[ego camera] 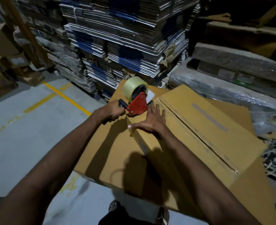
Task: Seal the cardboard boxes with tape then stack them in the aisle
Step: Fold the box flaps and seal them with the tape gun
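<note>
A large brown cardboard box (199, 143) stands in front of me, its top flaps meeting in a long seam. My left hand (113, 112) grips the black handle of a red tape dispenser (138, 103) that carries a roll of clear tape (131, 88). The dispenser's front end touches the box at its far left top edge. My right hand (150, 121) lies flat, fingers spread, on the box top right beside the dispenser. A second brown box (117, 93) stands just behind, partly hidden by the dispenser.
Tall stacks of flattened cartons (117, 38) rise behind the boxes. Plastic-wrapped bundles (231, 95) lie at the right. Grey concrete floor with yellow lines (64, 95) opens to the left. More brown cartons (2, 62) sit at the far left.
</note>
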`<action>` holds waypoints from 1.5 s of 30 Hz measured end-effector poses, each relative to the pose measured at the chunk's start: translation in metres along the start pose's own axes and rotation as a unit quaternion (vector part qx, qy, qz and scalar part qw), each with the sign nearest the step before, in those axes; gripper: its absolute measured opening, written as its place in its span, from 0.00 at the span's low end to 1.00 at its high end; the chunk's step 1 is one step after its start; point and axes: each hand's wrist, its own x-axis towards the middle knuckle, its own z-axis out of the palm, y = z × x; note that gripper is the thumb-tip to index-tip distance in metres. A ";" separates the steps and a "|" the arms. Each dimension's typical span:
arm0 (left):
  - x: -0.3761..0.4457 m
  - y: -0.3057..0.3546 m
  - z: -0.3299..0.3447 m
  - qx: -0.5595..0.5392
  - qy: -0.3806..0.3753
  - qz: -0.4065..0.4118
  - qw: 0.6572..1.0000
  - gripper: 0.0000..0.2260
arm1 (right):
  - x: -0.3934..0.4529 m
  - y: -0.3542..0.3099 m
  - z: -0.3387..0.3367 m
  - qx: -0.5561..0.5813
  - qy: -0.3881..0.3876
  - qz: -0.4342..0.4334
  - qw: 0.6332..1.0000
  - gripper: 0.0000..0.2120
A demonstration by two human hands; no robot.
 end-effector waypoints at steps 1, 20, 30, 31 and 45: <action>-0.001 -0.001 0.000 -0.003 -0.003 0.003 1.000 0.05 | 0.001 0.001 0.004 -0.002 0.004 0.006 1.000 0.80; 0.010 -0.053 -0.032 0.017 -0.063 0.096 0.993 0.03 | -0.008 -0.027 0.016 -0.029 0.094 0.069 0.993 0.69; -0.011 -0.115 -0.044 0.029 -0.045 0.073 0.996 0.08 | -0.005 -0.025 0.014 -0.035 0.088 0.072 0.993 0.70; -0.012 -0.115 -0.042 0.034 -0.040 0.071 0.996 0.08 | -0.006 -0.025 0.015 -0.034 0.085 0.073 0.993 0.70; -0.025 -0.110 -0.032 0.118 -0.017 0.091 0.989 0.04 | -0.010 -0.026 0.018 -0.017 0.076 0.067 0.995 0.71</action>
